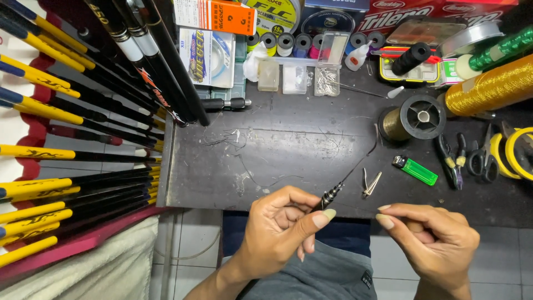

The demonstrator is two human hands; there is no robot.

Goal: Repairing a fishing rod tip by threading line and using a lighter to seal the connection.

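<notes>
My left hand (280, 225) pinches the thin black tip of a fishing rod (332, 194) between thumb and fingers, at the near edge of the dark work table (222, 178). The rod tip slants up to the right toward a spool of olive thread (413, 118). To the right, my right hand (430, 233) has thumb and forefinger pinched together, seemingly on a fine thread that runs to the rod tip; the thread itself is barely visible. A small metal nail clipper (371, 183) lies on the table just beyond the two hands.
A green lighter (415, 170), pliers (448, 161) and scissors (484, 158) lie at right. A gold thread spool (488, 86), small clear boxes (294, 78) and line spools (294, 43) stand at the back. Yellow-and-black rods (72, 139) are stacked at left.
</notes>
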